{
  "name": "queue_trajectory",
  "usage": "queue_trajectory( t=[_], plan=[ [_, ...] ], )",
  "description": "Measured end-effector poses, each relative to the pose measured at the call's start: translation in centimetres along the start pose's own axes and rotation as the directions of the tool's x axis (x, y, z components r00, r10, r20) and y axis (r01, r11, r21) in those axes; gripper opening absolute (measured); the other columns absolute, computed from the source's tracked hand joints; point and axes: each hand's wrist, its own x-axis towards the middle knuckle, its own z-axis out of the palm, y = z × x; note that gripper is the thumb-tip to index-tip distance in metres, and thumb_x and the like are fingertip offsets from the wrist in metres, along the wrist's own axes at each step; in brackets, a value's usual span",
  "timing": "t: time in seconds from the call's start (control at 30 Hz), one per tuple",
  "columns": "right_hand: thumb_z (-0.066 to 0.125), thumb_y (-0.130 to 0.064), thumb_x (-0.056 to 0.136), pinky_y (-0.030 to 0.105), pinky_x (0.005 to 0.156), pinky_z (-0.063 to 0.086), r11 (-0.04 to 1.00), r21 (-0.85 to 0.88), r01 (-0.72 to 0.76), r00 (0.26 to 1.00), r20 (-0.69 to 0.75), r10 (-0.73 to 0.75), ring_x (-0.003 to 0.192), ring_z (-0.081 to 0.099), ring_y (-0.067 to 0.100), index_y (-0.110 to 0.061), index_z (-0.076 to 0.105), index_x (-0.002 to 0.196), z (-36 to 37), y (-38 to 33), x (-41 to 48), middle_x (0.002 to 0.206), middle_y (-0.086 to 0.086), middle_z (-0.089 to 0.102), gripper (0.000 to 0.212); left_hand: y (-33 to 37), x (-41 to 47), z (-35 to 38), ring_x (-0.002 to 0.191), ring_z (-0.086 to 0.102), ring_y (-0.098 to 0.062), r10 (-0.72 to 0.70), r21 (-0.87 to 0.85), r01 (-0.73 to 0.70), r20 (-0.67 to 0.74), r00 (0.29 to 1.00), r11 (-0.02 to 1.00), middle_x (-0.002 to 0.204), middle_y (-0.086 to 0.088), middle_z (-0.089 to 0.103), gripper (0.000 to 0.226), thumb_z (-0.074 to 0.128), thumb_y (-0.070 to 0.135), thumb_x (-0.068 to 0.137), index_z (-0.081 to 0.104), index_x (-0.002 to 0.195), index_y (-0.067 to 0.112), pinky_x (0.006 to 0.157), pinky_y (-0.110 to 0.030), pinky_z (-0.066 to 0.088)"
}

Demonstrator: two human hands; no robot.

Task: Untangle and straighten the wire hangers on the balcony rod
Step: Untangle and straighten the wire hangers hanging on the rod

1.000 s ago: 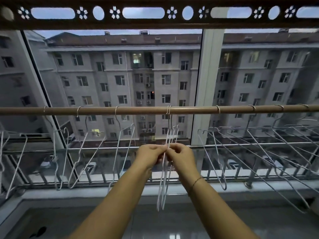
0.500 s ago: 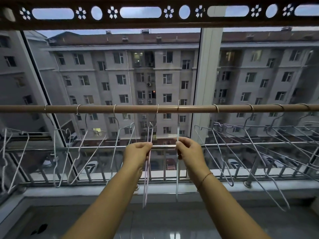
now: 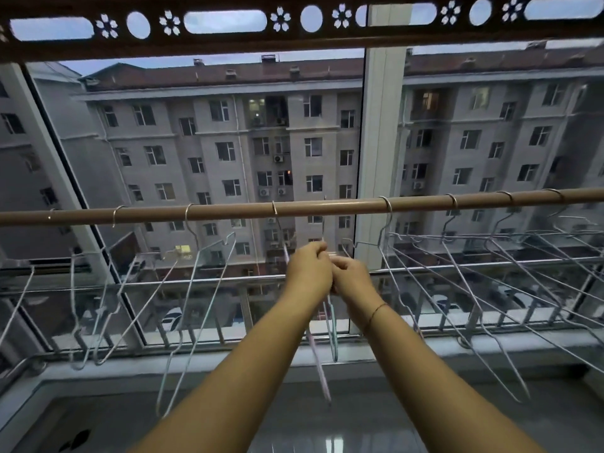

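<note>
A brown balcony rod (image 3: 327,207) runs across the view at mid height, with several thin wire hangers hooked on it. My left hand (image 3: 309,269) and my right hand (image 3: 351,276) are side by side just below the rod's middle, both closed on two edge-on hangers (image 3: 322,364) that hang straight down beneath them. Separate hangers (image 3: 199,308) hang slanted to the left. A crossed, overlapping bunch of hangers (image 3: 483,276) fills the right side. The grip points are hidden by my fingers.
A metal railing (image 3: 196,282) and the window glass stand right behind the hangers. A white window post (image 3: 380,132) rises at centre right. A dark patterned beam (image 3: 294,34) spans overhead. A grey sill (image 3: 425,348) and tiled ledge lie below.
My hands, apart half a second ago with one hanger each, have come back together below the rod's middle. The view has shifted left and the two hangers swing beneath my hands.
</note>
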Motion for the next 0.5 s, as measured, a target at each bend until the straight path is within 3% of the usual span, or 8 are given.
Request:
queue_trajectory(
  t=[0.1, 0.2, 0.3, 0.37, 0.43, 0.5],
  plan=[
    [0.048, -0.002, 0.085, 0.029, 0.057, 0.036, 0.999, -0.043, -0.032, 0.999, 0.031, 0.033, 0.063, 0.044, 0.02, 0.008, 0.064, 0.079, -1.1, 1.8, -1.5, 0.062, 0.015, 0.052, 0.02, -0.4, 0.2, 1.8, 0.107, 0.057, -0.04, -0.177, 0.051, 0.174, 0.07, 0.982, 0.983, 0.116, -0.029, 0.059, 0.03, 0.044, 0.012, 0.093, 0.057, 0.114, -0.004, 0.086, -0.042, 0.048],
    [0.049, -0.003, 0.086, 0.02, 0.048, 0.034, 0.999, -0.042, -0.008, 0.998, 0.063, 0.01, 0.053, 0.04, 0.013, -0.011, 0.066, 0.063, -2.5, 3.4, -3.9, 0.053, 0.0, 0.052, 0.03, -1.7, 0.1, 3.3, 0.096, 0.058, -0.032, -0.345, -0.018, 0.35, 0.126, 0.93, 0.936, 0.109, -0.023, 0.059, 0.038, 0.049, 0.013, 0.09, 0.049, 0.123, -0.006, 0.078, -0.036, 0.047],
    [0.049, -0.004, 0.087, 0.021, 0.047, 0.033, 0.997, -0.065, 0.045, 0.994, 0.106, -0.038, 0.051, 0.038, 0.012, 0.003, 0.066, 0.081, -3.6, 5.2, -6.4, 0.058, 0.007, 0.046, 0.019, -3.7, -1.2, 4.2, 0.069, 0.051, -0.022, -0.441, -0.224, 0.457, 0.12, 0.89, 0.861, 0.088, -0.028, 0.06, 0.031, 0.053, 0.005, 0.084, 0.06, 0.111, -0.009, 0.058, -0.026, 0.041],
    [0.049, -0.003, 0.088, 0.019, 0.047, 0.037, 0.994, -0.096, 0.047, 0.987, 0.155, -0.032, 0.05, 0.042, 0.01, 0.004, 0.065, 0.086, -4.3, 6.5, -7.8, 0.059, 0.005, 0.048, 0.018, -5.4, -2.6, 4.5, 0.056, 0.05, -0.021, -0.47, -0.293, 0.487, 0.131, 0.873, 0.823, 0.078, -0.019, 0.064, 0.018, 0.056, -0.002, 0.079, 0.068, 0.092, -0.002, 0.051, -0.023, 0.04],
    [0.051, -0.006, 0.089, 0.016, 0.051, 0.042, 0.992, -0.128, 0.02, 0.983, 0.186, 0.005, 0.054, 0.049, 0.005, -0.003, 0.068, 0.089, -5.0, 7.3, -8.7, 0.063, -0.001, 0.055, 0.018, -7.0, -3.8, 4.8, 0.058, 0.052, -0.021, -0.47, -0.286, 0.492, 0.147, 0.871, 0.822, 0.075, -0.013, 0.065, 0.014, 0.059, -0.004, 0.078, 0.069, 0.079, 0.006, 0.051, -0.023, 0.039],
    [0.051, -0.011, 0.09, 0.016, 0.061, 0.048, 0.982, -0.19, 0.007, 0.989, 0.145, 0.021, 0.069, 0.058, 0.005, -0.013, 0.068, 0.095, -5.8, 7.9, -8.8, 0.079, 0.0, 0.064, 0.018, -8.6, -4.5, 4.9, 0.064, 0.055, -0.019, -0.472, -0.247, 0.502, 0.17, 0.865, 0.829, 0.079, -0.012, 0.067, 0.02, 0.06, -0.002, 0.08, 0.067, 0.07, 0.014, 0.054, -0.024, 0.04]
  ],
)
